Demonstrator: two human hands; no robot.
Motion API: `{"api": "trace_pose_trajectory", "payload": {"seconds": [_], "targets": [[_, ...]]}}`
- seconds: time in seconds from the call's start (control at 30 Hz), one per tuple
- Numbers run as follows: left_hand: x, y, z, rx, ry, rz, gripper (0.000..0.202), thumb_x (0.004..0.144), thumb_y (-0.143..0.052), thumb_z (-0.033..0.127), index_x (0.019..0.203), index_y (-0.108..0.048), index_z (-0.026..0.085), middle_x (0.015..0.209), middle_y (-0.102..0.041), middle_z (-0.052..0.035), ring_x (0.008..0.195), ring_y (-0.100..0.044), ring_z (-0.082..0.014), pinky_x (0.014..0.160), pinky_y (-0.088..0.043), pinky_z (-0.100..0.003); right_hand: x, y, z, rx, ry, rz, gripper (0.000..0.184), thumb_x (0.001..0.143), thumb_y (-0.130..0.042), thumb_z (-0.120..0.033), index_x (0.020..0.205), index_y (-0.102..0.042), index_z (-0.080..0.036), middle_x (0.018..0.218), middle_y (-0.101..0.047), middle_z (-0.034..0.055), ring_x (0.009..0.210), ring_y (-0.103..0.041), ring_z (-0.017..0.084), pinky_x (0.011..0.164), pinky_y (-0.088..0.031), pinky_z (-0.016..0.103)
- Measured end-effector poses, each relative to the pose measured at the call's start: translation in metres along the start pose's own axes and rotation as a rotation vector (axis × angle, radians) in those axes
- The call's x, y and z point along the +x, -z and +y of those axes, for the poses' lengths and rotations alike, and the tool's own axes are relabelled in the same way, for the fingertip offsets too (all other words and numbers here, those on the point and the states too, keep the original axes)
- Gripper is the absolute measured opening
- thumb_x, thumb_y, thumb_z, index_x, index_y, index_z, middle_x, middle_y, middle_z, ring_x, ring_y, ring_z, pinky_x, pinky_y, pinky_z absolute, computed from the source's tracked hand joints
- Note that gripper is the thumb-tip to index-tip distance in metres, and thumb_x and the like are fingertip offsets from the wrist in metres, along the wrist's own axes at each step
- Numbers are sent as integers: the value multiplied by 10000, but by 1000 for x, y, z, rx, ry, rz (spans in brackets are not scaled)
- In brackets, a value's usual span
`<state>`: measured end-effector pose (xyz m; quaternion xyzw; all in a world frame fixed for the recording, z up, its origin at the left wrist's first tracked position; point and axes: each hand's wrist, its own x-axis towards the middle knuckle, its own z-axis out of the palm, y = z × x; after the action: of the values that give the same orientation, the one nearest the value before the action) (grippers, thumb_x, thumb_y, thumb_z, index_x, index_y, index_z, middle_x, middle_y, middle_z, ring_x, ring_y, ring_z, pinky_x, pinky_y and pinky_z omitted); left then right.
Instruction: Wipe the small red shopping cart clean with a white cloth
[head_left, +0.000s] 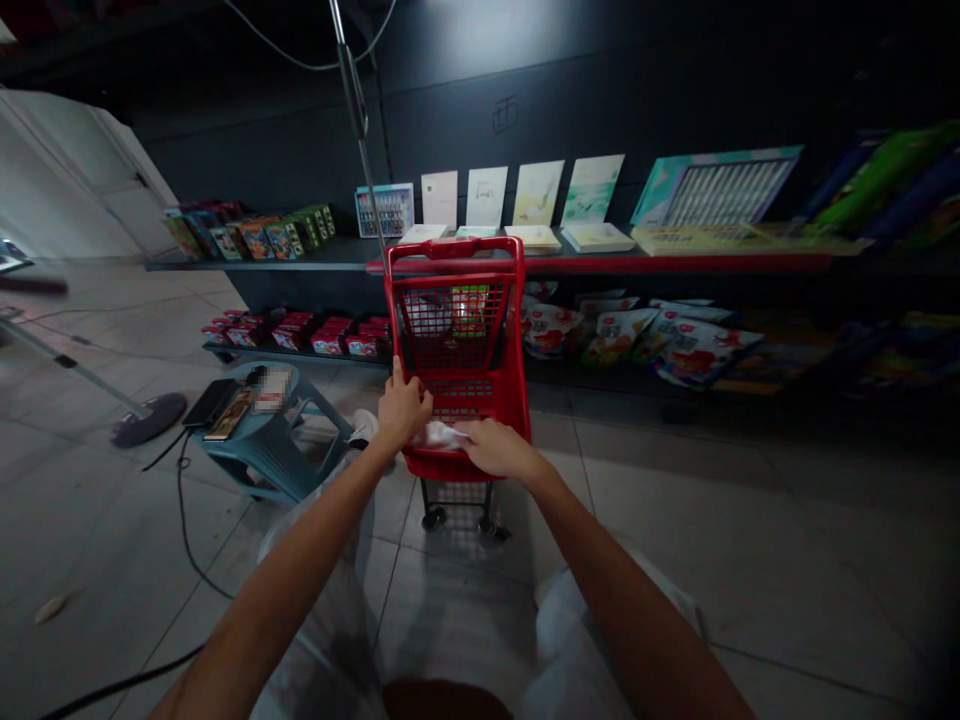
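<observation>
A small red shopping cart (456, 345) stands on the tiled floor in front of me, facing dark shelves. My left hand (403, 408) grips the cart's near left edge with its fingers curled. My right hand (493, 448) is closed on a white cloth (441, 435) pressed against the cart's lower rear rim. A green packet (469, 308) shows through the basket mesh. My knees, in light trousers, appear at the bottom of the view.
A teal plastic stool (271, 440) with a phone and small items sits left of the cart. A stand base (148, 418) and black cables lie on the floor at left. Shelves (600, 262) with books, boxes and snack bags run behind the cart.
</observation>
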<state>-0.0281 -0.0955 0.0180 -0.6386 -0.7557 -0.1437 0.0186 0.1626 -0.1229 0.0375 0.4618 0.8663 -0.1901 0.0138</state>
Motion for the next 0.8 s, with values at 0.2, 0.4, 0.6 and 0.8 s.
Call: {"api": "trace_pose_trajectory", "payload": {"seconds": [0.2,0.4,0.6,0.8], "targets": [[0,0,0,-7,9,-13,240,965,-538,387,1031,-694,217,1739,-173,-56,1318,-559,-309,1001,-554,-461,-2,7,-9,-10,-158,284,433,1087,-256,-359,1384,-560,-279,1145,-752,104,1041,-721,264,884,-492,349],[0,3,1,-41,16,-8,287,1002,-483,408,1056,-698,225,1744,-158,-40,1324,-557,-302,1027,-538,-459,10,-8,2,-27,68,36,356,1057,-396,-302,1237,-692,-220,1237,-739,118,1139,-690,248,964,-454,306],[-1,2,-1,-31,22,-7,252,989,-517,389,1038,-703,226,1745,-152,-26,1318,-560,-291,1028,-537,-445,21,-20,3,12,150,-43,360,1042,-401,-283,1158,-731,-199,1225,-749,103,1132,-699,243,966,-457,297],[-1,3,0,-23,20,-7,233,974,-533,367,1036,-707,225,1743,-161,-32,1293,-575,-293,1002,-552,-449,22,-19,2,17,118,-23,368,1034,-398,-290,1153,-732,-189,1217,-752,120,1119,-711,255,942,-473,308]]}}
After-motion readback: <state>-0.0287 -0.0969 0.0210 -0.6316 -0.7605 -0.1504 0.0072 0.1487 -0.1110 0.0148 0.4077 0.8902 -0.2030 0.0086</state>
